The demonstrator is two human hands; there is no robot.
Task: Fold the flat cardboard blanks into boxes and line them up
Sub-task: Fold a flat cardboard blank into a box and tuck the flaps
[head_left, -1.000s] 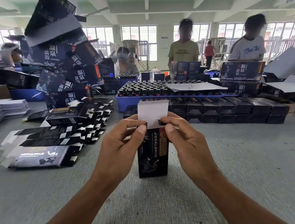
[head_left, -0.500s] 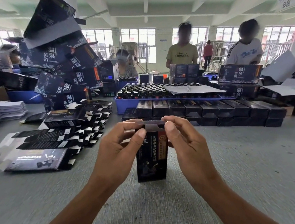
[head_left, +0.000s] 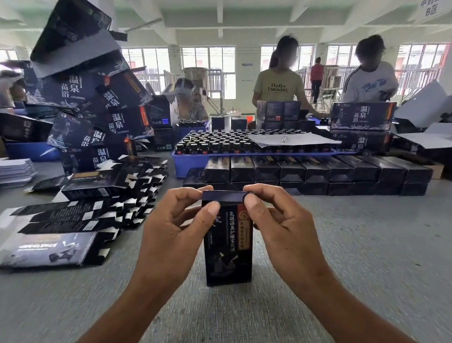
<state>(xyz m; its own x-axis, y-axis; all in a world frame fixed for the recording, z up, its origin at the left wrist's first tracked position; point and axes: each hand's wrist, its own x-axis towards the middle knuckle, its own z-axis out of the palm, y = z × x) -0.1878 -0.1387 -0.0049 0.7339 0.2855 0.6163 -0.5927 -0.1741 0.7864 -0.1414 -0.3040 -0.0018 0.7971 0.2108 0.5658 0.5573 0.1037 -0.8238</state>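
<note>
Both hands, left hand (head_left: 170, 230) and right hand (head_left: 280, 221), pinched the box (head_left: 227, 252) top flap shut mid-bench; next, it belonged in the finished row (head_left: 314, 172)

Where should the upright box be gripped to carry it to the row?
Judging by its pose, grip the box across its narrow side walls at mid-height, coming from above and the near side; it stands tall on the table, and the top lid looks just folded down.

Both hands, left (head_left: 170, 235) and right (head_left: 280, 221), cover the upright box's (head_left: 227, 252) upper corners. The white sheet stack (head_left: 0, 175) runs off the left edge. Bottle labels in the blue tray (head_left: 189, 162) are too small to read.
</note>
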